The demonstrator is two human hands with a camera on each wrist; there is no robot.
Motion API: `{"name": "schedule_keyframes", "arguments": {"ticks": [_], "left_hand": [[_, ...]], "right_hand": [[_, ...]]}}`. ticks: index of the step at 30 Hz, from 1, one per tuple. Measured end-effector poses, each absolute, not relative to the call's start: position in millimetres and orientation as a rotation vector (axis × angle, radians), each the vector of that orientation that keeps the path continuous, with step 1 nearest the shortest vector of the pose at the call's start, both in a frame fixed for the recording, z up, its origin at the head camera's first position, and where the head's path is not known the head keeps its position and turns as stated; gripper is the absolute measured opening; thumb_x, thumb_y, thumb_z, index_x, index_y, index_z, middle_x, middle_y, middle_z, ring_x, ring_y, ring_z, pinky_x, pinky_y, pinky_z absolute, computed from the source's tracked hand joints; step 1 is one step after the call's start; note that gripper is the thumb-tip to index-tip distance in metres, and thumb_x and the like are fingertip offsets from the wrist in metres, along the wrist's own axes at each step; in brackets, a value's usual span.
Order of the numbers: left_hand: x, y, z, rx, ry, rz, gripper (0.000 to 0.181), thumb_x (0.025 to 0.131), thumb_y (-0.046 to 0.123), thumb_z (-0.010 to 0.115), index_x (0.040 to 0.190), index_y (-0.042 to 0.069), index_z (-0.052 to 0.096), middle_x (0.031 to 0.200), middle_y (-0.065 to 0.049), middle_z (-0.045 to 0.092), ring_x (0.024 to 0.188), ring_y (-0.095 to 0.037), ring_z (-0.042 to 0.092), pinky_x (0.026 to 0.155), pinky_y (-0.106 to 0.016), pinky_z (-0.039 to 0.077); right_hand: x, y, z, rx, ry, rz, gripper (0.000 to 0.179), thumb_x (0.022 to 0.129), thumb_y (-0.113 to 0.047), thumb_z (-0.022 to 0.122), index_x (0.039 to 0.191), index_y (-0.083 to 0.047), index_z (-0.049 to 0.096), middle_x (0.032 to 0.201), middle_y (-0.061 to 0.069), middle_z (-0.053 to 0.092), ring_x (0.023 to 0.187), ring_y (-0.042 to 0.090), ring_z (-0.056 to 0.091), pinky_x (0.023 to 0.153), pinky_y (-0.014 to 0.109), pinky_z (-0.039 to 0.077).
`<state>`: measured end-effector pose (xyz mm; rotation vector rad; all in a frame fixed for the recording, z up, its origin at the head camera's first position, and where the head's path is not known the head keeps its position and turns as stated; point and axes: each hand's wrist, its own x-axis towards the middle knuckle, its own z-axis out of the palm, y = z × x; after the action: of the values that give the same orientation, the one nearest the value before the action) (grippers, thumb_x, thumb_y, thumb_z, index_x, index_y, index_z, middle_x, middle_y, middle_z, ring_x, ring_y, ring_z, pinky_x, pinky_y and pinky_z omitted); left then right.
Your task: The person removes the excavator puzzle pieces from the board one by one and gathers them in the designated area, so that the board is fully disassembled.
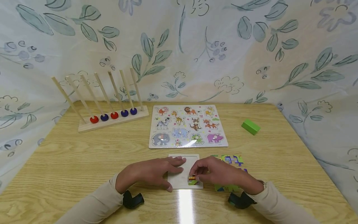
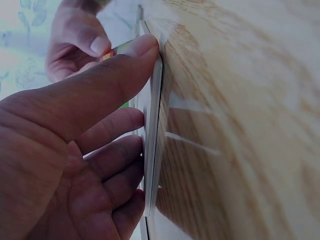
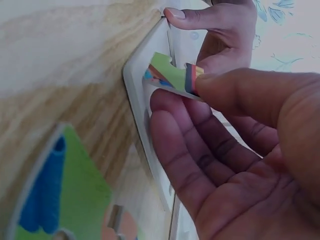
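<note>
A white puzzle tray (image 1: 179, 180) lies flat on the table in front of the person. The left hand (image 1: 153, 171) rests on its left side with fingers spread, and the left wrist view shows the thumb (image 2: 145, 45) at the tray's edge. Over the tray's lower right corner, the right hand (image 1: 213, 171) pinches a green jigsaw piece (image 3: 170, 75) with red, yellow and blue print between thumb and fingers. Beneath and beside the right forearm lie several more jigsaw pieces (image 1: 235, 160), partly hidden by it.
Behind the tray lies an animal peg puzzle board (image 1: 188, 126). A wooden rack (image 1: 123, 120) with upright rods and red and blue beads stands at the back left. A green block (image 1: 250, 127) sits at the right. Patterned cloth (image 1: 179, 62) hangs behind the table.
</note>
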<state>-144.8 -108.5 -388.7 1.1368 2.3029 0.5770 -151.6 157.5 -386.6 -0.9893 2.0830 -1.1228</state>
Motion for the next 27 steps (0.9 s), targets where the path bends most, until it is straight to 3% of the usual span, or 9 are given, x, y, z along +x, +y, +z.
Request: {"name": "schedule_keyframes", "arguments": {"ticks": [9, 27], "left_hand": [[-145, -108, -389, 1.126, 2.294, 0.584, 0.066, 0.085, 0.027, 0.077, 0.142, 0.007, 0.051, 0.159, 0.0, 0.024, 0.146, -0.017, 0.016, 0.115, -0.034, 0.02], [-144, -107, -389, 1.106, 2.284, 0.604, 0.067, 0.084, 0.027, 0.078, 0.142, 0.008, 0.051, 0.159, 0.001, 0.024, 0.146, -0.016, 0.017, 0.115, -0.034, 0.02]], "right_hand": [[-149, 164, -386, -0.931, 2.103, -1.178, 0.015, 0.094, -0.001, 0.062, 0.104, -0.008, 0.071, 0.1, -0.004, 0.069, 0.093, 0.011, 0.064, 0.081, 0.027, 0.054], [-145, 202, -382, -0.862, 2.13, -1.242, 0.014, 0.094, -0.004, 0.062, 0.106, -0.005, 0.07, 0.102, 0.003, 0.067, 0.085, 0.014, 0.065, 0.074, 0.029, 0.056]]}}
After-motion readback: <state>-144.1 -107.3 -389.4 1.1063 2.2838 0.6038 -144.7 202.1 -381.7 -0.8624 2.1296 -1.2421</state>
